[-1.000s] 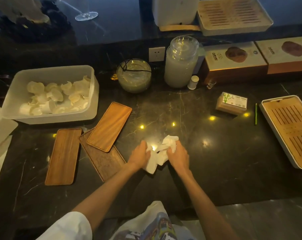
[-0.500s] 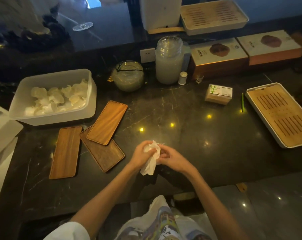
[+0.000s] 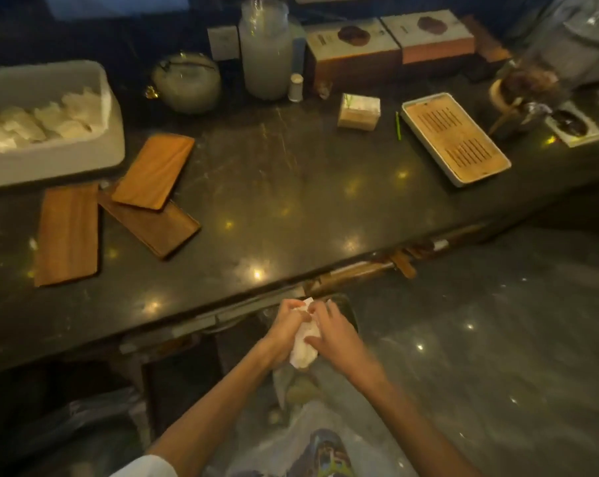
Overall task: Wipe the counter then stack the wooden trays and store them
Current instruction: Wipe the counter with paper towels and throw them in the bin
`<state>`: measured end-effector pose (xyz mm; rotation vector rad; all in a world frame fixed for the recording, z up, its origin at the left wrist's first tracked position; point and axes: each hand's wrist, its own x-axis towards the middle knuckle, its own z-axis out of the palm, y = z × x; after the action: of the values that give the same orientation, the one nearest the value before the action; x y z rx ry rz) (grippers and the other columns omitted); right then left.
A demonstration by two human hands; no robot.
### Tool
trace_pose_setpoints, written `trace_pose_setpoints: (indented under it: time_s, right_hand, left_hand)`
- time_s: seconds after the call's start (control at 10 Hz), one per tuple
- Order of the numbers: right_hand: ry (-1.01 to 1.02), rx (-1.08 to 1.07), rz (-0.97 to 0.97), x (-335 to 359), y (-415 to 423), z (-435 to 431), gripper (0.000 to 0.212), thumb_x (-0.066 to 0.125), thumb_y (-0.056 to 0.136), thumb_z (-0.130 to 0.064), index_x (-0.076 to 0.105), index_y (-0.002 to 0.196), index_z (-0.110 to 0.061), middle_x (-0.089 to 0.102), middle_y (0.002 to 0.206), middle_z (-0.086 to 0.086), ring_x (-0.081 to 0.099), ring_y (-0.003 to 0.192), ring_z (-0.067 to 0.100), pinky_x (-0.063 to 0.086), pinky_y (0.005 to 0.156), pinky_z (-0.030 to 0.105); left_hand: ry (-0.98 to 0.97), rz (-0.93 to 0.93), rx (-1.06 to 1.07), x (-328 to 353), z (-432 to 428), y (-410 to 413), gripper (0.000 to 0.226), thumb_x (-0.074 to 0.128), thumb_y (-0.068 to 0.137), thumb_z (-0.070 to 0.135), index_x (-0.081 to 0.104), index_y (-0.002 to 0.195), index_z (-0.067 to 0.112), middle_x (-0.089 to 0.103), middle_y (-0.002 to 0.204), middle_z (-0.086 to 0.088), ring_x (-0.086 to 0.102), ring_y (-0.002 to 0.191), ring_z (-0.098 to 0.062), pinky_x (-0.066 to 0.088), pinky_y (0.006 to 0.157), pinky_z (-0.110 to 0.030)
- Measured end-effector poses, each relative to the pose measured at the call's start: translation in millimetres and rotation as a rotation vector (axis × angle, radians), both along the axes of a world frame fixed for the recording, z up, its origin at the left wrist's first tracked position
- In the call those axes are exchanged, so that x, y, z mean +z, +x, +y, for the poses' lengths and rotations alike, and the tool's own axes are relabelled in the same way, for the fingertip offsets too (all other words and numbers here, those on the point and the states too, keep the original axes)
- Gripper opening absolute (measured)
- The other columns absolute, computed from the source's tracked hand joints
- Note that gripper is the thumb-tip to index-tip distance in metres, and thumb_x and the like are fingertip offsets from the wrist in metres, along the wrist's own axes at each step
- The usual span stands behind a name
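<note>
Both hands hold a crumpled white tissue (image 3: 303, 349) below the front edge of the dark marble counter (image 3: 291, 187). My left hand (image 3: 286, 330) grips its left side and my right hand (image 3: 335, 339) presses on its right side. Three wooden trays lie at the counter's left. One light tray (image 3: 67, 234) lies flat by itself. A darker tray (image 3: 160, 228) lies beside it. A third tray (image 3: 153, 172) rests slanted on top of the darker one. The hands are well away from all of them.
A white bin (image 3: 50, 156) of white cups stands at the far left. Glass jars (image 3: 265, 46), boxes (image 3: 353, 53) and a tissue box (image 3: 359, 111) line the back. A slatted tea tray (image 3: 454, 139) sits at the right. The floor (image 3: 480, 339) is grey.
My hands pulled back from above the counter to below its front edge, bunching the tissue tighter. The view swung right and down, showing more floor.
</note>
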<state>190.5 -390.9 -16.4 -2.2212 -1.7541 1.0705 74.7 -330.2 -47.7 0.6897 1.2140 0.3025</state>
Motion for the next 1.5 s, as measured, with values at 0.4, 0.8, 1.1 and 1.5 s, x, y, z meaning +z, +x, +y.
trace_pose_setpoints:
  time_s: [0.4, 0.8, 1.1, 1.5]
  right_hand:
    - [-0.053, -0.378, 0.200, -134.7, 61.4, -61.4, 0.030, 0.066, 0.092, -0.018, 0.057, 0.120, -0.025, 0.054, 0.121, 0.001, 0.055, 0.101, 0.012, 0.039, 0.071, 0.010]
    - [-0.122, -0.673, 0.463, -420.2, 140.5, -26.9, 0.026, 0.058, 0.101, -0.023, 0.065, 0.125, -0.017, 0.064, 0.112, -0.008, 0.062, 0.116, 0.016, 0.050, 0.089, 0.012]
    - [-0.122, -0.604, 0.439, -533.5, 173.9, -47.9, 0.060, 0.062, 0.097, -0.011, 0.040, 0.153, -0.014, 0.042, 0.154, 0.009, 0.043, 0.142, 0.027, 0.038, 0.117, 0.036]
    - [-0.055, -0.096, -0.177, -318.8, 177.1, -55.9, 0.029, 0.045, 0.103, -0.035, 0.064, 0.120, -0.020, 0.065, 0.127, 0.004, 0.062, 0.114, 0.026, 0.053, 0.091, 0.040]
  left_hand:
    - [0.133, 0.117, -0.282, -112.3, -42.6, 47.9, 0.043, 0.068, 0.083, -0.007, 0.059, 0.123, 0.006, 0.059, 0.121, -0.013, 0.060, 0.113, -0.028, 0.056, 0.091, -0.035]
    - [-0.044, 0.210, -0.132, -399.2, -13.4, 133.2, 0.048, 0.067, 0.086, -0.002, 0.057, 0.131, 0.010, 0.064, 0.127, -0.019, 0.062, 0.117, -0.037, 0.052, 0.100, -0.047]
    - [0.007, 0.354, -0.335, -495.7, -23.4, 128.1, 0.062, 0.065, 0.093, 0.032, 0.036, 0.148, 0.037, 0.050, 0.137, 0.003, 0.051, 0.132, -0.023, 0.046, 0.101, -0.033]
    - [0.828, 1.046, -1.078, -285.8, -37.4, 121.8, 0.026, 0.047, 0.099, 0.026, 0.063, 0.119, 0.020, 0.064, 0.123, -0.006, 0.062, 0.112, -0.027, 0.050, 0.087, -0.039]
